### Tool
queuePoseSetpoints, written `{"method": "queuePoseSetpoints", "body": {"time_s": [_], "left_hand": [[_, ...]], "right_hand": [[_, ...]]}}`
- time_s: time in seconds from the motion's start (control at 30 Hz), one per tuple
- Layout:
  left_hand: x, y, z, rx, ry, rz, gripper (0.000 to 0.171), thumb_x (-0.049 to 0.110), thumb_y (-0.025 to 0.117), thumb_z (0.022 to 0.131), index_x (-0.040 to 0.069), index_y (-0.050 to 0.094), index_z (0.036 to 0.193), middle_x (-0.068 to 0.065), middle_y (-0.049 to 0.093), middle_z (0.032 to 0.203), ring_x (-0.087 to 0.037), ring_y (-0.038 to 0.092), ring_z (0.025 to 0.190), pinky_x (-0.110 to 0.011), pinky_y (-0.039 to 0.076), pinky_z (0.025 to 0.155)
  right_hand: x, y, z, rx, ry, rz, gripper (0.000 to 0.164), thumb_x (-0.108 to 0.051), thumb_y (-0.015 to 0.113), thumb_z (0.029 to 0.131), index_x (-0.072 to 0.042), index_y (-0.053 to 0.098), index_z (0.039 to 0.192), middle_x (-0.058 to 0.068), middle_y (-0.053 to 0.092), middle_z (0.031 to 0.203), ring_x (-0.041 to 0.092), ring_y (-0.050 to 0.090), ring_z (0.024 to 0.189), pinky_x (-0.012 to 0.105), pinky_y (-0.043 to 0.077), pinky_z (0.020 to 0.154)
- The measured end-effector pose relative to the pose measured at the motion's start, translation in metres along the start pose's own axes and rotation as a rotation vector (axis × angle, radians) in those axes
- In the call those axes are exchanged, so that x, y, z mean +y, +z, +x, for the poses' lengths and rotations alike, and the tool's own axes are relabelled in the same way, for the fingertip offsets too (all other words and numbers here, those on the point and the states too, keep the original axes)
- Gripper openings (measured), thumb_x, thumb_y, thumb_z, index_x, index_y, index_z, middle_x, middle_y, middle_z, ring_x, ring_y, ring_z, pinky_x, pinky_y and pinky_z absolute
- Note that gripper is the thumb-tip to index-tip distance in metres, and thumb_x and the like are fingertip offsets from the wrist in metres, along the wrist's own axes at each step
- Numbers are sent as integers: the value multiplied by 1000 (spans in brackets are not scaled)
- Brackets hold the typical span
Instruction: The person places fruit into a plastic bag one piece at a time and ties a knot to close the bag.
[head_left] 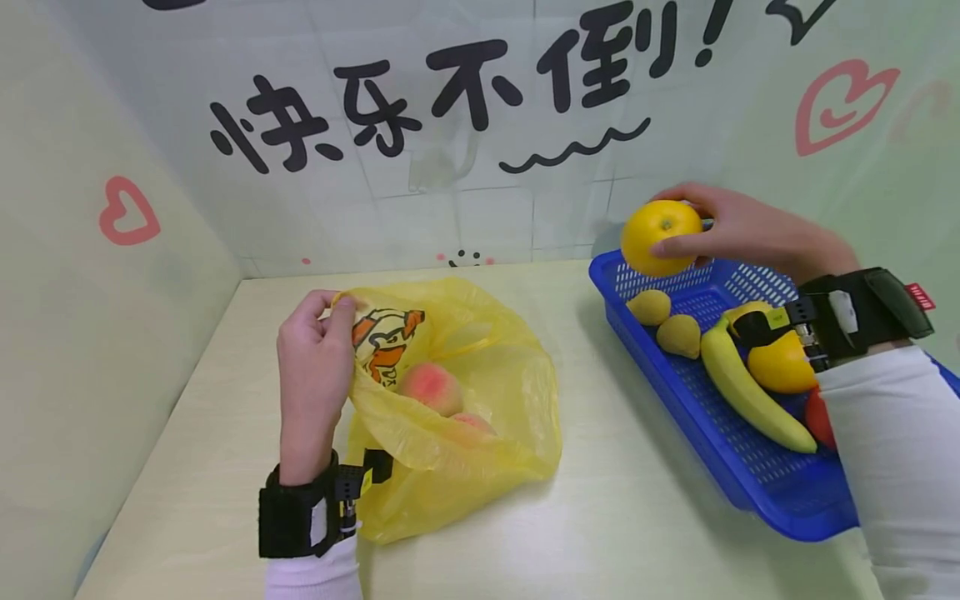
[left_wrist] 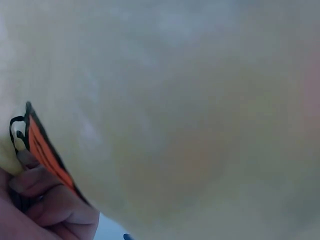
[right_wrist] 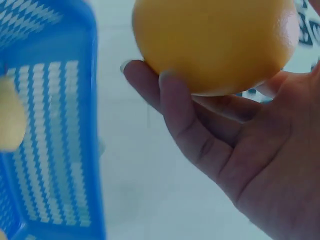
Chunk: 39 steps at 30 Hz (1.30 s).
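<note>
The left hand (head_left: 318, 367) has its thumb and bent fingers pinching the edge of a yellow bag (head_left: 450, 479). The right hand (head_left: 738, 233) is spread as wide as a big orange (head_left: 660, 240) and grips it, with fingers and thumb bent around it. The orange is up in the air, near the far end of a blue basket (head_left: 806, 518).

The bag sits on the desk (head_left: 622, 500) with its mouth wide open. Inside are two pink peaches (head_left: 431, 388), side by side.

The basket is on the right, apart from the bag. It has two small, dull yellow fruits (head_left: 679, 336), a banana (head_left: 750, 396), another orange fruit (head_left: 780, 364) and something red (head_left: 820, 419), partly hidden by the white sleeve (head_left: 888, 467).

Behind it all, the wall (head_left: 487, 217) has big black writing (head_left: 472, 83) and pink hearts (head_left: 129, 210).
</note>
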<state>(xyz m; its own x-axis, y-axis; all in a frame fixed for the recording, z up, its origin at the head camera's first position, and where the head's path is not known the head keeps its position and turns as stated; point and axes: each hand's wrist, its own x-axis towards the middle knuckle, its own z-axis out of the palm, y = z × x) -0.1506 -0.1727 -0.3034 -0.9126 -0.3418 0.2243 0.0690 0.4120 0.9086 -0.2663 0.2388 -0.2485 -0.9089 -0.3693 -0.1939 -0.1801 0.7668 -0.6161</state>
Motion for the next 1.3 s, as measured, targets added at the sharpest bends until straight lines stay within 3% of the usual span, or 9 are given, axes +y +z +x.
{"method": "queuePoseSetpoints", "body": {"time_s": [0.27,0.53,0.73,1.03,1.3], "left_hand": [[0,1,0,1,0,16,30,31,49,103,5,65,104,9,53,54,-11,55,47,-22,51,51],[-1,1,1,-7,8,0,30,31,49,103,5,65,104,9,55,55,-12,56,46,-22,51,51],[0,1,1,-7,21,9,28,28,48,103,6,67,104,8,39,48,-13,44,40,-23,46,46],[-2,0,1,-18,-1,10,28,29,49,103,8,66,105,7,34,46,-13,41,39,-24,43,44],[-2,-1,2,-21,21,-2,26,26,48,103,9,67,106,7,31,47,-13,31,38,-26,31,38]], "right_hand": [[-47,23,5,-37,-95,-26,61,-40,68,88,-24,42,140,9,57,119,28,58,94,34,52,75],[-79,49,16,-92,-173,-115,60,-40,71,82,-25,45,134,8,62,111,24,58,92,32,49,77],[-92,67,27,-145,-211,-174,61,-45,72,78,-29,47,131,4,66,105,22,59,88,32,49,75],[-108,103,40,-311,-261,-151,63,-47,72,78,-28,45,132,3,66,106,20,61,92,32,52,80],[-118,126,49,-387,-261,-172,64,-48,70,78,-26,44,132,3,65,105,19,61,91,30,51,80]]}}
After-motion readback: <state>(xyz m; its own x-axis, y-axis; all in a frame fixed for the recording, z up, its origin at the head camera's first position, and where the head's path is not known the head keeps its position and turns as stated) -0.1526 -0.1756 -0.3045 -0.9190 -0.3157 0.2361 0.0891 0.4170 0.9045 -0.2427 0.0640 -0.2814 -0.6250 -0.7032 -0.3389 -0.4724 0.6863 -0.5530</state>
